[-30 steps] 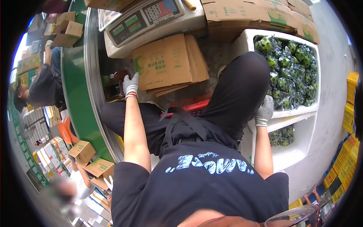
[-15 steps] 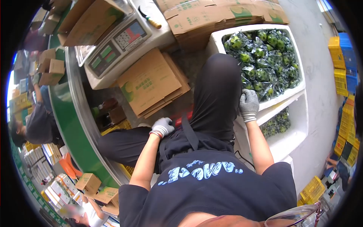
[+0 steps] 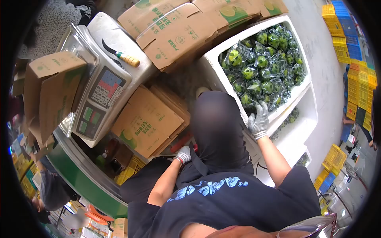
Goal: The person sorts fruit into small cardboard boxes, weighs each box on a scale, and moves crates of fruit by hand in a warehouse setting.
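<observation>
R hand (image 3: 258, 121) open, fingers spread, on near rim of white foam box (image 3: 209, 73), touching bagged green fruit (image 3: 258, 59). Box's long axis runs near-left to far-right. L hand (image 3: 183, 154) curled at lap, grip unclear. Flat cartons (image 3: 147, 123) crowd box's left edge; bare floor (image 3: 317, 43) along its right.

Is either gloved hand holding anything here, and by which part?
Nothing is clearly held. The right hand, fingers spread, lies on the bagged green fruit at the near rim of the foam box. The left hand sits at the lap; its grip cannot be told.
</observation>
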A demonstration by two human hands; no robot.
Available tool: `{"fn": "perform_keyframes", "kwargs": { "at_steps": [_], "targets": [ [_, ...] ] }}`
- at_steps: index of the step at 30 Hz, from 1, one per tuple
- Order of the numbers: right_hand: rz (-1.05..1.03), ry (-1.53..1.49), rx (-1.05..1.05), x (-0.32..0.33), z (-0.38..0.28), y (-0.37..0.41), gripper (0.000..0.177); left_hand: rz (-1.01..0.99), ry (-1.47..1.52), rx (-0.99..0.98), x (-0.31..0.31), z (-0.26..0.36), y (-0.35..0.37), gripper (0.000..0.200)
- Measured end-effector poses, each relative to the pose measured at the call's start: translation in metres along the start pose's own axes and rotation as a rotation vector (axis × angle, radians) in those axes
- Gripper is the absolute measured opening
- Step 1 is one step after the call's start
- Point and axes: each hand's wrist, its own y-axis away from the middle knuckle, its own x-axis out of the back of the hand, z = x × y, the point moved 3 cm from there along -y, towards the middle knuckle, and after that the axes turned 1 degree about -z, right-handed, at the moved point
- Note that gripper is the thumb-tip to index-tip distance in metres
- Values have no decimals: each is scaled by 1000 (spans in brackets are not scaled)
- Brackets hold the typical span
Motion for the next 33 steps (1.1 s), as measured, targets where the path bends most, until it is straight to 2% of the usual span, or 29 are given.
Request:
{"fn": "perform_keyframes", "kwargs": {
  "at_steps": [1,2,6,11,12,14,15,16,17,18,19,20,21,23,24,25,26,28,33],
  "targets": [
    [5,-9,0,1,-1,0,46,55,-682,-274,-6,28,12,35],
    [-19,-1,-32,1,0,1,46,41,-763,-213,-1,54,27,34],
    [-33,-23,-66,4,1,7,45,19,-711,-82,18,114,45,34],
    [47,-87,-25,7,2,9,43,102,-517,-165,29,145,59,35],
    [146,-80,39,9,-3,11,43,180,-463,-211,34,159,82,35],
    [172,-129,126,29,-27,34,39,458,-444,-279,43,222,177,34],
    [159,-151,274,38,-38,49,33,627,-452,-298,48,258,233,33],
    [10,-245,331,54,-55,63,26,863,-289,-274,50,262,284,31],
    [-158,-347,298,44,-45,88,19,1137,-223,-326,48,259,334,25],
    [-362,-438,108,24,-26,115,13,1368,-112,-234,50,222,373,27],
    [-442,-437,-77,-2,2,146,13,1584,4,-141,40,187,406,31],
    [-726,-306,-392,-31,38,176,17,1641,-35,99,21,173,423,37],
    [-910,-237,-323,-27,36,183,20,1678,-66,339,0,163,435,44],
    [-1179,-112,-169,-17,21,186,21,1211,-149,847,-52,139,424,57],
    [-1264,-63,-126,-13,16,187,22,833,-122,937,-77,134,411,62],
    [-1321,-22,-102,-11,14,187,22,547,-224,893,-105,109,392,56],
    [-1368,10,-80,-9,13,187,23,355,-196,807,-132,93,376,55],
    [-1431,62,-50,-5,16,182,25,197,-85,678,-175,77,351,53],
    [-1537,160,10,5,16,178,28,254,38,587,-211,79,313,48]
  ]
}}
